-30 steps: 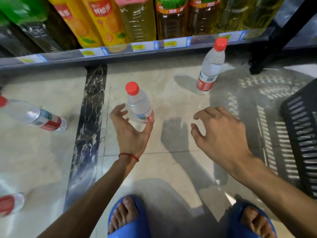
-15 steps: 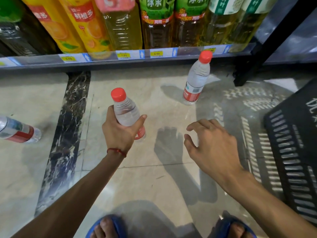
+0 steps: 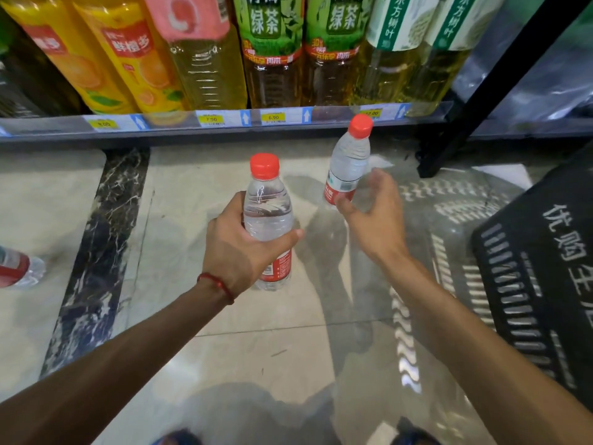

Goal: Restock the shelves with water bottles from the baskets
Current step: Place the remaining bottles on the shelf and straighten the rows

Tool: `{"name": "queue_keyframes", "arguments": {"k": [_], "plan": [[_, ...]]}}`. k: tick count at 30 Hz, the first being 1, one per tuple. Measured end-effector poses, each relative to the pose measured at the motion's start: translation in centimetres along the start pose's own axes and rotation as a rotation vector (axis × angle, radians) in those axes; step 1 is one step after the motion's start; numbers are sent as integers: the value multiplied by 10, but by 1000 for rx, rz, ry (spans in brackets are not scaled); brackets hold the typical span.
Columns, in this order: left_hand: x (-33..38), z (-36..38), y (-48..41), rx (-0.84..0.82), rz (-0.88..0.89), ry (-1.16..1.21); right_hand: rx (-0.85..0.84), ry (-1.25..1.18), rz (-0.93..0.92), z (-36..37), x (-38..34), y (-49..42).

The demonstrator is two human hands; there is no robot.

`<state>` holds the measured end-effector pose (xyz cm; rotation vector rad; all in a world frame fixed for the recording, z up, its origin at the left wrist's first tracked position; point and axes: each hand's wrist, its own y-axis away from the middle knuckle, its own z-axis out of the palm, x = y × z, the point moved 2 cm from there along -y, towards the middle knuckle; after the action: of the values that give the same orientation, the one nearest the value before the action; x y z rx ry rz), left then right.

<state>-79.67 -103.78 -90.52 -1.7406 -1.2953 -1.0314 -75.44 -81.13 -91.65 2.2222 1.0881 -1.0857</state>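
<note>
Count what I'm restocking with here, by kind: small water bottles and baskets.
Water bottles: 3 (held bottle, upright bottle, lying bottle)
Black basket: 1
Total: 4

Glossy tiled floor (image 3: 179, 364) under shelf (image 3: 192, 131).
Upright water bottle (image 3: 348, 162) near shelf front, second bottle (image 3: 16, 268) lying at left edge, black basket (image 3: 539, 284) at right edge.

Juice bottles (image 3: 106, 69), likely tea (image 3: 272, 69), price tags (image 3: 273, 117)

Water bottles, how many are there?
3: one clear red-capped plastic bottle in the left hand, one standing by the right hand, one lying at the left edge. More may be hidden.
</note>
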Motion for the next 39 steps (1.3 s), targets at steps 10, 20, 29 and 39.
{"name": "queue_keyframes", "arguments": {"k": [10,20,29,39], "plan": [[-5,-2,-15,-15,46,-58,76,-306,29,38,-10,-64],[-8,-19,-8,24,-27,-67,42,-208,17,4,-29,-10],[77,-72,2,23,-29,-20,-120,-288,-31,-53,-107,56],[353,-206,-5,-91,-111,-43,-98,-305,20,-250,-338,113]]}}
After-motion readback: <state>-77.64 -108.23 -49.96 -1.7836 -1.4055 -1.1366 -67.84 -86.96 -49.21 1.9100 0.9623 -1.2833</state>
